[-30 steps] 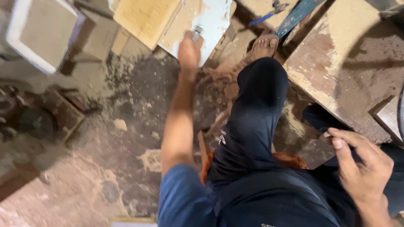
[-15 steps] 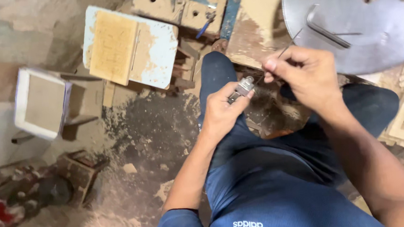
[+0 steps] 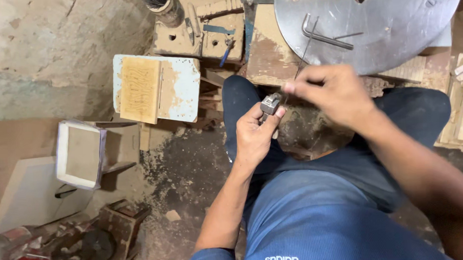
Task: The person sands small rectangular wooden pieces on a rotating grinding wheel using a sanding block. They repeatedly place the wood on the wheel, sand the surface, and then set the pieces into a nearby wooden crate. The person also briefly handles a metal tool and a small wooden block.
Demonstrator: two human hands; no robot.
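Above the seated person's knees, the left hand [image 3: 255, 137] pinches a small grey metal clamp piece [image 3: 270, 104] between thumb and fingertips, holding it just over the dark blue trouser leg. Close beside it, the right hand [image 3: 331, 94] has thumb and forefinger pressed together on a thin dark blade [image 3: 300, 64] — a wire-fine strip that slants up toward the round metal table [image 3: 394, 39]. On that dull, scratched disc lies a bent hex key [image 3: 321, 35]. Left of the knee stands a pale blue board [image 3: 185, 88], its paint chipped, with a flat carved wooden block [image 3: 139, 90] lying on it. Farther left sits a white-rimmed square tray [image 3: 80, 153]. Sawdust and chips cover the rough floor [image 3: 186, 173] — grey, gritty, heaped in patches.
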